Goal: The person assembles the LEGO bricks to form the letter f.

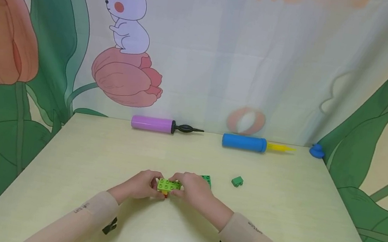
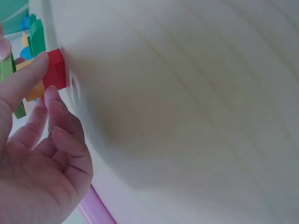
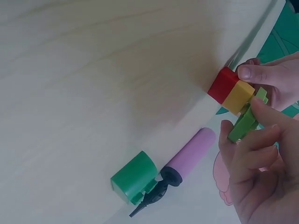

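Note:
A small stack stands on the table between both hands: a red brick (image 3: 224, 85) at the bottom, a yellow brick (image 3: 238, 97) on it, and a flat light green brick (image 1: 168, 185) on top. With thumb and fingers my left hand (image 1: 142, 184) grips the red and yellow bricks from the left side. My right hand (image 1: 196, 189) pinches the light green brick, which looks tilted against the yellow one in the right wrist view. Whether the light green brick is fully seated cannot be told. Beyond the right hand lies a dark green brick (image 3: 135, 177), partly hidden in the head view.
A small green brick (image 1: 237, 181) lies further right. Along the back edge are a purple hand pump (image 1: 153, 124) with a black nozzle, a blue hand pump (image 1: 244, 142) with a yellow nozzle, and a blue toy duck (image 1: 317, 150). A printed curtain (image 1: 203, 55) hangs behind.

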The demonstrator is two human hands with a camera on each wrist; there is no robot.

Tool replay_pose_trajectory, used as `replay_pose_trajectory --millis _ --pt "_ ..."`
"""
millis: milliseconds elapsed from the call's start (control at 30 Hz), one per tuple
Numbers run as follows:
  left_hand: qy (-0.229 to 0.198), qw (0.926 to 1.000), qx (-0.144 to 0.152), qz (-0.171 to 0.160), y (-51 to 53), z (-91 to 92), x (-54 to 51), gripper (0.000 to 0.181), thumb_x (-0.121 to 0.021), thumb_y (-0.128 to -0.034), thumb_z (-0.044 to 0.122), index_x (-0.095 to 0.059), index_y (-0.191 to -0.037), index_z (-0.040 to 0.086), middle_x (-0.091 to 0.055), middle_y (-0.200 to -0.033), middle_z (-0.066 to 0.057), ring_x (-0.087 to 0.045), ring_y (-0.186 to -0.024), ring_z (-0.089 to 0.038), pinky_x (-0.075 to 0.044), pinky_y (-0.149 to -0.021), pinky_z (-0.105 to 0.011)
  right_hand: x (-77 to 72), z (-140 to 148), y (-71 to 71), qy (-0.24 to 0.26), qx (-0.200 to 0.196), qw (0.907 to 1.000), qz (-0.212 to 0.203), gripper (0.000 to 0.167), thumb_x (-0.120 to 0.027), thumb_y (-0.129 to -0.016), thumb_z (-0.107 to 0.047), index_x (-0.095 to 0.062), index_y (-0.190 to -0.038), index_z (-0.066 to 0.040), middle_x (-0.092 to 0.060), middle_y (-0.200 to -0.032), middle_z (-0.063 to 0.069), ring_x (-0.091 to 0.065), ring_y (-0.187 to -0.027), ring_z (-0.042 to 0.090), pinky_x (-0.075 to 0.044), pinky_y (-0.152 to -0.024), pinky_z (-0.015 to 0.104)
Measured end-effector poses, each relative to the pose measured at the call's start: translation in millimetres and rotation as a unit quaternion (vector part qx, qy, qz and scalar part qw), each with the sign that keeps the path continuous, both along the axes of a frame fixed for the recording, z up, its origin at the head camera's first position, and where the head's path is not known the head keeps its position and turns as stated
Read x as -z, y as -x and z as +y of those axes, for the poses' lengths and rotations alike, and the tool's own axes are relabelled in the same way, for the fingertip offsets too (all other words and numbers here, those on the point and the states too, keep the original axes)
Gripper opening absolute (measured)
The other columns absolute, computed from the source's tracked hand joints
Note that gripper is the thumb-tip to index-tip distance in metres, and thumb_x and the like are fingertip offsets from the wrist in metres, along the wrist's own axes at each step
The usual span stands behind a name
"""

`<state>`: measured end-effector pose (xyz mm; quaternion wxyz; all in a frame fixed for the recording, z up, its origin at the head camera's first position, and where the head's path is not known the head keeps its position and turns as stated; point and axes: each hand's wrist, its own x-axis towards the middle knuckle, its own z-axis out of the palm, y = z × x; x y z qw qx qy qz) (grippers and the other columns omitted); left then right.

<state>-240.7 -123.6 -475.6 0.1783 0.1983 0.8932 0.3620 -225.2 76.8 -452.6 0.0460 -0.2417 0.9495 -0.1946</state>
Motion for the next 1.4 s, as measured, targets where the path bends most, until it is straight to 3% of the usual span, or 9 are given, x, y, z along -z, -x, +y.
replay_pose_trajectory --millis 267,600,800,1167,1400 --pt "-0.002 1.0000 0.000 0.001 0.9 -0.1 -0.9 0.031 -0.081 -0.0790 0.015 -0.063 -0.103 0.007 -0.054 -0.070 -0.004 -0.047 -0.060 -0.014 -0.039 -0.056 -0.029 -0.6 1.5 3.7 0.014 -0.010 0.9997 -0.019 0.035 -0.078 -0.082 -0.028 -0.070 -0.116 -0.020 -0.068 -0.110 -0.001 -0.059 -0.081 0.010 -0.047 -0.066 0.025" --pt "0.012 0.9999 0.002 0.008 3.7 1.9 -2.4 0.029 -0.082 -0.0779 0.017 -0.063 -0.098 0.009 -0.051 -0.070 -0.003 -0.044 -0.062 -0.015 -0.036 -0.057 -0.030 -5.9 -2.4 6.7 -0.031 -0.022 0.9992 -0.007 0.036 -0.077 -0.083 -0.030 -0.069 -0.117 -0.020 -0.068 -0.111 -0.003 -0.061 -0.086 0.011 -0.047 -0.068 0.024" --pt "0.014 0.9998 0.001 0.012 5.2 3.5 -3.9 0.027 -0.082 -0.0777 0.017 -0.062 -0.095 0.010 -0.051 -0.069 -0.004 -0.044 -0.062 -0.015 -0.036 -0.057 -0.030 -5.2 -1.0 5.9 -0.026 -0.011 0.9996 0.003 0.036 -0.078 -0.082 -0.030 -0.069 -0.116 -0.020 -0.069 -0.108 -0.003 -0.059 -0.082 0.009 -0.047 -0.067 0.025" --pt "0.012 0.9999 0.002 0.007 4.6 3.7 -1.0 0.027 -0.082 -0.0783 0.017 -0.063 -0.097 0.010 -0.052 -0.070 -0.003 -0.045 -0.061 -0.015 -0.038 -0.057 -0.030 -3.2 0.6 4.9 -0.011 -0.001 0.9997 -0.023 0.037 -0.078 -0.083 -0.029 -0.068 -0.117 -0.020 -0.068 -0.109 -0.001 -0.056 -0.075 0.008 -0.046 -0.062 0.023" --pt "0.009 1.0000 -0.002 0.002 2.9 1.9 -0.1 0.029 -0.082 -0.0781 0.017 -0.062 -0.098 0.010 -0.052 -0.071 -0.004 -0.046 -0.062 -0.015 -0.038 -0.057 -0.030 3.9 0.4 3.2 -0.027 -0.013 0.9993 -0.021 0.040 -0.074 -0.086 -0.035 -0.064 -0.121 -0.021 -0.064 -0.111 0.000 -0.054 -0.075 0.008 -0.046 -0.060 0.023"
